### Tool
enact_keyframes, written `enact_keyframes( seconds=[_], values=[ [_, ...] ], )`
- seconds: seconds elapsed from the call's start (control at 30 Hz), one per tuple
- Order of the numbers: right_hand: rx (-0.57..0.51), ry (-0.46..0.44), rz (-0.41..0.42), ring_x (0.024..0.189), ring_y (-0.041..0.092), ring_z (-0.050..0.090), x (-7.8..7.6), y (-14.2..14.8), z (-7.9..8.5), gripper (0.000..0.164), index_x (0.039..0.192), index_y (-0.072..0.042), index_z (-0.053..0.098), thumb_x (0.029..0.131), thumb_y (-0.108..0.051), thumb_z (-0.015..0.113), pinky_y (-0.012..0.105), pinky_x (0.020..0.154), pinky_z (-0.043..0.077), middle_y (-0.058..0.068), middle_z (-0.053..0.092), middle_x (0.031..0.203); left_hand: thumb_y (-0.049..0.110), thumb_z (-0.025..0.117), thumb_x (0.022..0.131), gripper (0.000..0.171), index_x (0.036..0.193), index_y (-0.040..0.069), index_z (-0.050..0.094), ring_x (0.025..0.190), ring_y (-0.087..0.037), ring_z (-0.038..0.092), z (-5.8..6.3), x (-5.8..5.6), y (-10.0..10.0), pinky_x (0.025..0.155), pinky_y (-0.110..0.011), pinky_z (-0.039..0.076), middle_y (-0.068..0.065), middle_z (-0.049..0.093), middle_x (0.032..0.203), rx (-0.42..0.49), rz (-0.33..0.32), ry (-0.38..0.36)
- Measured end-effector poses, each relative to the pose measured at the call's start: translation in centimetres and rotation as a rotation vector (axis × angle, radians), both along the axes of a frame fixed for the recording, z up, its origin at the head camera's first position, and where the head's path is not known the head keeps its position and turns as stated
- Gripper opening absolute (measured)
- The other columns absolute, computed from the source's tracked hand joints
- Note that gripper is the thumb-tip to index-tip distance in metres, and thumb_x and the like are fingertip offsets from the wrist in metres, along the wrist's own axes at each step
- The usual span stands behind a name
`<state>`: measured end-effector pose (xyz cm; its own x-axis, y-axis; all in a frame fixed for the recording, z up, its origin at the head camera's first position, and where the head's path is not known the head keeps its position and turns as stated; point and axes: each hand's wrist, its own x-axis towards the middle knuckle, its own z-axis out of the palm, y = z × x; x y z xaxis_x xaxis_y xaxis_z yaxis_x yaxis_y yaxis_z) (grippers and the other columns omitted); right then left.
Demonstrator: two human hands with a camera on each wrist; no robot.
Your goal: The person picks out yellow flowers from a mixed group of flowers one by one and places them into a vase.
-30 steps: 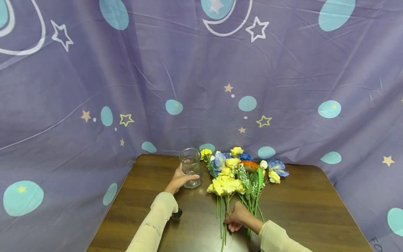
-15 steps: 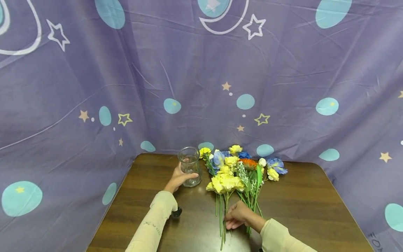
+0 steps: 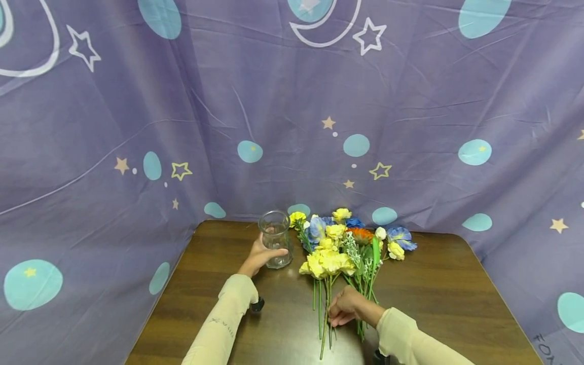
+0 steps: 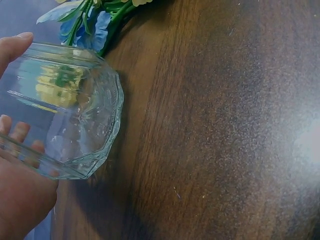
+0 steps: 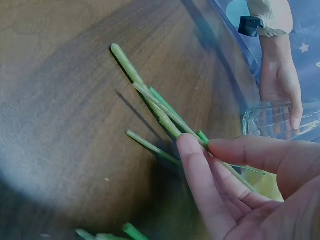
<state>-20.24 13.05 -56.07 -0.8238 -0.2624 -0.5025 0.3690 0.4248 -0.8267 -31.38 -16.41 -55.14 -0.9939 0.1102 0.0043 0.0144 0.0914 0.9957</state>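
My left hand (image 3: pixel 259 255) grips a clear glass vase (image 3: pixel 276 230) from its left side, thumb across the front. The vase stands upright near the table's back edge, and its faceted base (image 4: pixel 95 125) shows in the left wrist view. My right hand (image 3: pixel 348 306) pinches a thin green stem (image 5: pixel 165 110) between thumb and index finger. That stem belongs to the cluster of yellow flowers (image 3: pixel 327 263) lying in front of the pile. In the right wrist view several stem ends cross near the fingertips; how many are in the pinch I cannot tell.
Right of the vase lie blue flowers (image 3: pixel 316 232), an orange flower (image 3: pixel 360 235), white-green sprigs (image 3: pixel 351 248) and a blue iris (image 3: pixel 400 237). All rest on a brown wooden table (image 3: pixel 433 299). A purple patterned curtain (image 3: pixel 292 116) hangs behind it and at both sides.
The head view has shifted slightly. My left hand stays on the vase, and my right hand keeps its place at the yellow flower stems with only a small shift of the fingers.
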Motion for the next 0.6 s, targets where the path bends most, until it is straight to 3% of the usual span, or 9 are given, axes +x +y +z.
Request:
enact_keyframes(
  seconds=[0.33, 0.6],
  values=[
    [0.062, 0.027, -0.002, 0.057, 0.022, 0.072, -0.74, -0.55, 0.29, 0.008, 0.076, 0.006, 0.07, 0.077, 0.014, 0.071, 0.032, 0.055, 0.061, 0.019, 0.073, 0.068, 0.005, 0.089, 0.073, 0.09, 0.15, 0.006, 0.042, 0.132, -0.038, 0.053, 0.28, 0.2, 0.18, 0.116, -0.052, 0.041, -0.021, 0.055, 0.145, -0.018, 0.015, -0.003],
    [0.065, 0.034, 0.024, 0.058, 0.024, 0.073, -0.43, -0.83, 0.57, 0.006, 0.082, 0.01, 0.073, 0.081, 0.013, 0.068, 0.03, 0.053, 0.06, 0.025, 0.074, 0.073, 0.006, 0.089, 0.074, 0.088, 0.149, 0.006, 0.043, 0.13, -0.037, 0.055, 0.32, 0.39, 0.24, 0.115, -0.053, 0.042, -0.022, 0.057, 0.143, -0.031, 0.028, 0.007]
  ],
)
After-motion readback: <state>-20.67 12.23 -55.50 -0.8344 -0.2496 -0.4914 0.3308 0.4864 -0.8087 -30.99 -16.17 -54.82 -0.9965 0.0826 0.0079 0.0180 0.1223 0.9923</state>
